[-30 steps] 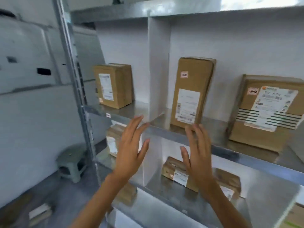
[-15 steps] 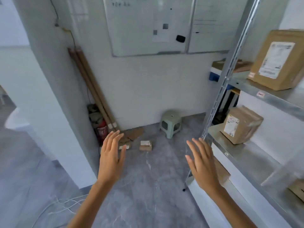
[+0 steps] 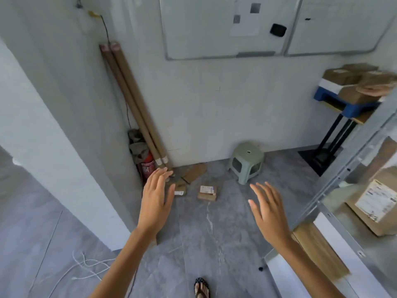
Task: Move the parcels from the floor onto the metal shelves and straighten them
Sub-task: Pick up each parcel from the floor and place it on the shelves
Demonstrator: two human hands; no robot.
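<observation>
A small brown parcel (image 3: 207, 192) with a white label lies on the grey floor near the wall. To its left, a second small parcel (image 3: 180, 188) is partly hidden behind my left hand (image 3: 156, 195). Both my hands are held out in front of me with fingers spread and nothing in them. My right hand (image 3: 269, 209) hovers to the right of the parcels. The metal shelves (image 3: 335, 175) stand at the right edge, with a labelled parcel (image 3: 374, 202) on one level.
A green plastic stool (image 3: 247, 161) stands by the wall. Cardboard tubes (image 3: 133, 104) and a red fire extinguisher (image 3: 147, 166) fill the corner. Flat cardboard scraps (image 3: 194, 172) lie behind the parcels. Stacked boxes (image 3: 352, 82) sit on a blue stand. White cord (image 3: 86, 267) trails on the floor.
My view has swung from the shelves left and down to the floor corner. The floor parcels are now closer and more central. Both hands stay spread and hold nothing.
</observation>
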